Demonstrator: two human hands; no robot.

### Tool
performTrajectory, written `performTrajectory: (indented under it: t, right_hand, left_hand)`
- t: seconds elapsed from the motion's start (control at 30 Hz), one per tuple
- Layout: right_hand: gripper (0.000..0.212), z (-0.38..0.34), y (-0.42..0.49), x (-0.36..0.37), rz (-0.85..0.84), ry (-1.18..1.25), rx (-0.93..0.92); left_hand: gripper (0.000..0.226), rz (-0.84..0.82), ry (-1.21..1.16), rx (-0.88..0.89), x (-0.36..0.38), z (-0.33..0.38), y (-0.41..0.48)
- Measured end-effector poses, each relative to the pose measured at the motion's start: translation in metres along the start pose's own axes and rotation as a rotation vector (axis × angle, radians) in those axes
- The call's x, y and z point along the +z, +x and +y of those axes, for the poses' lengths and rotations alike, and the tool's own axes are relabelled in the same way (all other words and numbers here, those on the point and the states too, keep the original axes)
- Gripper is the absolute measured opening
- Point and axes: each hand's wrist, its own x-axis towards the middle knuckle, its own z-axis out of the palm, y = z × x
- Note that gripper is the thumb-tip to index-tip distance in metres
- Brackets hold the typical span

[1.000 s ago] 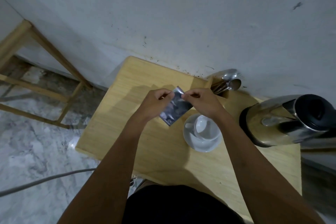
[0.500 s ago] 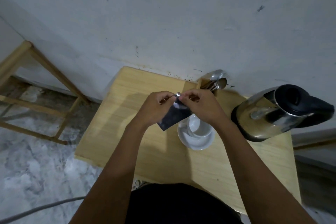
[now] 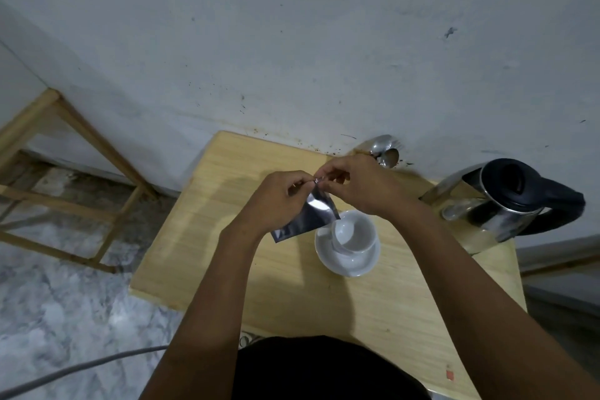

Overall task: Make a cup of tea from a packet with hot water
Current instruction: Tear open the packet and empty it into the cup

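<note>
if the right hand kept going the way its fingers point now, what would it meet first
Its fingers point leftward at the packet top, so the right hand would meet the left hand almost at once; both pinch the same edge, though depth is hard to judge.

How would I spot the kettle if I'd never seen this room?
Find the small wooden table against the wall. The kettle stands at its far right corner, right of the white cup: shiny steel, black lid and handle, the largest item there.

- small wooden table [image 3: 201, 237] shoved against the wall
- white saucer [image 3: 328, 258] on it, cup on top
- steel kettle [image 3: 493, 208] on the right
- spoons [image 3: 386, 153] at the back edge
</note>
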Motion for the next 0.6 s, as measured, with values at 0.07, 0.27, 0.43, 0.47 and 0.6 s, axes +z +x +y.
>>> performTrajectory:
  t: [0.07, 0.27, 0.43, 0.47, 0.6]
  right_hand:
    - [0.008, -0.002, 0.001, -0.003, -0.014, -0.029, -0.002]
    - [0.005, -0.005, 0.002, -0.008, -0.017, -0.007, -0.016]
    - [0.006, -0.002, -0.002, -0.002, 0.102, -0.018, -0.122]
    - [0.006, -0.002, -0.004, 0.001, 0.145, -0.038, -0.16]
    - [0.006, -0.002, -0.007, 0.013, 0.305, -0.168, -0.337]
  left_hand:
    - [0.019, -0.015, 0.031, -0.006, -0.001, 0.0, 0.001]
    - [0.02, 0.017, -0.024, 0.002, 0.001, 0.002, 0.0]
    - [0.021, 0.053, -0.18, -0.012, 0.003, 0.005, -0.001]
    - [0.021, 0.056, -0.214, -0.032, 0.002, 0.005, -0.002]
    - [0.022, 0.108, -0.356, -0.07, 0.004, 0.01, -0.003]
